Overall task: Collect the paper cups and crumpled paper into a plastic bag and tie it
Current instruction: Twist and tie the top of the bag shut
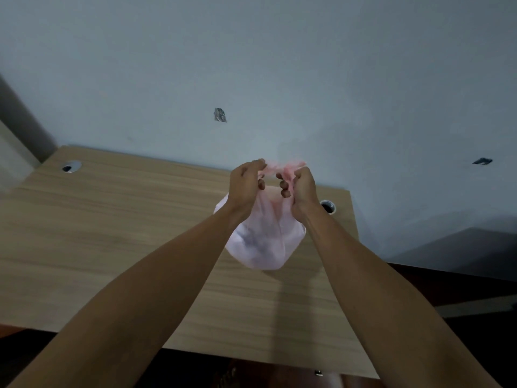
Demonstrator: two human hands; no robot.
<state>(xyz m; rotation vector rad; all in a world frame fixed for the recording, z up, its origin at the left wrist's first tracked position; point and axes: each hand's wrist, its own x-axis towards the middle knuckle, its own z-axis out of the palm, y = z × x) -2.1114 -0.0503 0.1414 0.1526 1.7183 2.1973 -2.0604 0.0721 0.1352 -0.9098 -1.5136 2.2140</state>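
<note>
I see both hands, left hand [247, 182] and right hand [300, 189], pinching the pink plastic bag [264, 242] at its gathered top. It hangs over the tabletop [112, 219]. No writing is legible to me.

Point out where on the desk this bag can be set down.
The wooden desk is bare left of the pink bag, out to the left cable hole, and along the near edge. Tightest: right of the bag, by the right cable hole and desk edge.

Translucent pale pink plastic bag [263, 239] with dark grey shadows inside; light wood-grain table [112, 233]; pale blue-grey wall [279, 65].
</note>
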